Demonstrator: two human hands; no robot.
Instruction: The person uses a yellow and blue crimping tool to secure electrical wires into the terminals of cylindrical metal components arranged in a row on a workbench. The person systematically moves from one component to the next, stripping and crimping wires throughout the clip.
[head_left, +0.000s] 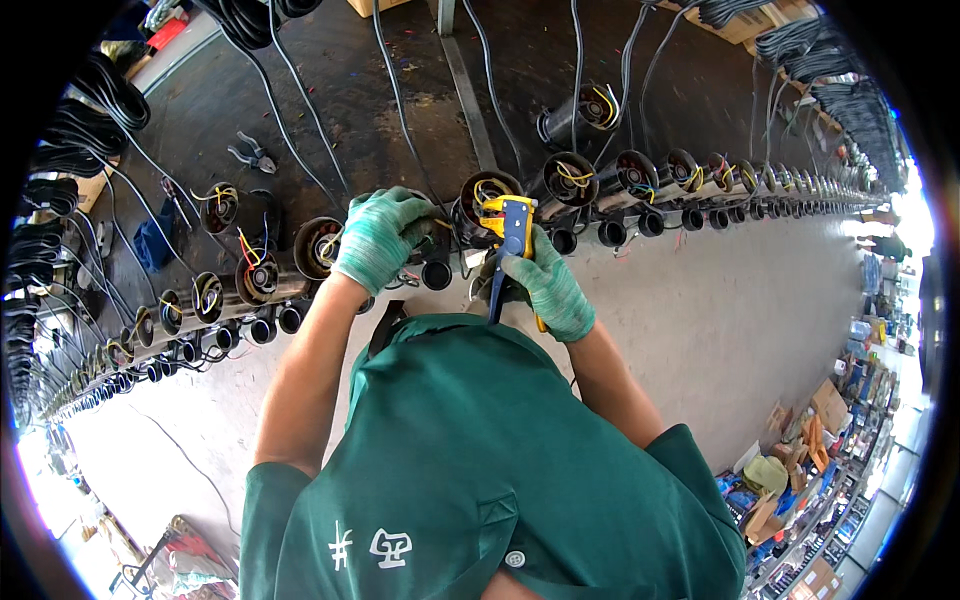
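In my right hand [555, 288], gloved in green, I hold a yellow-and-blue wire stripper [515, 235], its jaw end pointing away from me. Just beyond the tool is the open end of a metal cylinder [488, 192] with yellow wires inside. My left hand [383, 238], also gloved, curls its fingers over the end of another dark metal cylinder [437, 240]; the hand hides part of it and whatever lies under the fingertips. To the left of that hand, a cylinder [318, 246] shows pale and yellow wires in its open end.
A long row of similar cylinders [635, 174] with coloured wires runs along the table edge to both sides. Black cables [400, 105] trail across the dark tabletop [350, 60] from coiled bundles [85, 130]. Pliers [252, 153] lie at left. Cartons and goods [800, 450] stand at right.
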